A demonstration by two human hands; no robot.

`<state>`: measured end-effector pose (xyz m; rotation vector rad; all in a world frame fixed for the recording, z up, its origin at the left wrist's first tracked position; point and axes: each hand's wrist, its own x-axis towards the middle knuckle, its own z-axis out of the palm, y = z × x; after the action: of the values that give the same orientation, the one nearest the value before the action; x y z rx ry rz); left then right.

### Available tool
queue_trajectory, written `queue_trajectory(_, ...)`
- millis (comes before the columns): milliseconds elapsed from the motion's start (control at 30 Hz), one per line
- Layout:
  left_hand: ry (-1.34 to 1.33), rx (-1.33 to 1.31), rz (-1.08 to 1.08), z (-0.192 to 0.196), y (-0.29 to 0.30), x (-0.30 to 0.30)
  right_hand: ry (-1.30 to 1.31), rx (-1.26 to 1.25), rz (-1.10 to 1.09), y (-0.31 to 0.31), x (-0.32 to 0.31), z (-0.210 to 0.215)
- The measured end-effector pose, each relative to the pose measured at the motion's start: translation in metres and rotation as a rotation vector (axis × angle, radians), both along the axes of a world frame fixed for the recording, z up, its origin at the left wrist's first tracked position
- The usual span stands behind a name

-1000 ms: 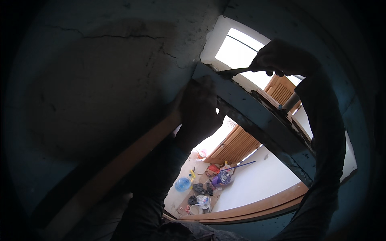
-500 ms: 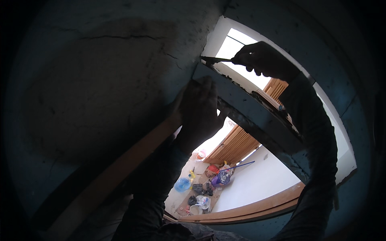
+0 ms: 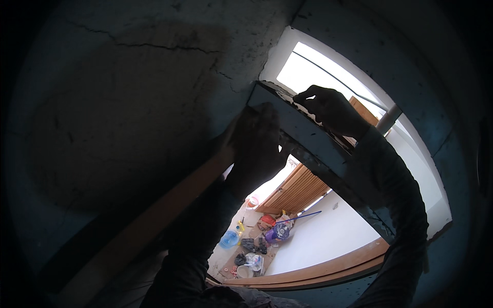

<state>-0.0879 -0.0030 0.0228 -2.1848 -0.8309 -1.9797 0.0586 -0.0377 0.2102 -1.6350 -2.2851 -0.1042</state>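
Observation:
My right hand (image 3: pixel 328 110) reaches over the top ledge of a blue crossbar (image 3: pixel 313 136) between two openings. Its fingers are pinched at the ledge's crumbly edge; the thin blade-like tool they hold hardly stands out from the dark edge. My left hand (image 3: pixel 257 149) lies at the crossbar's left end, beside a wooden strip (image 3: pixel 169 197). Its fingers point up along the corner and its thumb stands apart. Deep shadow hides what its palm touches.
A cracked, patched wall (image 3: pixel 128 102) fills the left. Through the lower opening show a slatted wooden door (image 3: pixel 295 190), a blue bottle (image 3: pixel 229 239), a purple bucket (image 3: pixel 277 233) and several bags on the floor. A wooden sill (image 3: pixel 318 269) edges that opening. A pale pipe-like piece (image 3: pixel 389 120) stands behind my right wrist.
My right hand has moved down from the upper opening to the crossbar's ledge, and its tool no longer stands out against the light. The left hand stays put. The view has shifted slightly.

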Motion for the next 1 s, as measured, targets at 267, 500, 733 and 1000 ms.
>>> queue_trajectory(267,0.028,-0.066,0.002,0.003,-0.004,-0.001,-0.161,0.029,0.088,0.007,0.01,0.003)
queue_trajectory(500,0.049,-0.072,-0.006,0.005,-0.002,-0.001,-0.287,0.009,0.076,-0.008,0.003,0.014)
queue_trajectory(733,0.071,-0.103,0.0,0.006,-0.001,-0.001,-0.326,0.032,0.215,-0.024,0.029,0.046)
queue_trajectory(1000,0.066,-0.104,0.034,0.005,-0.004,-0.001,-0.254,0.082,0.224,0.016,0.018,0.045)
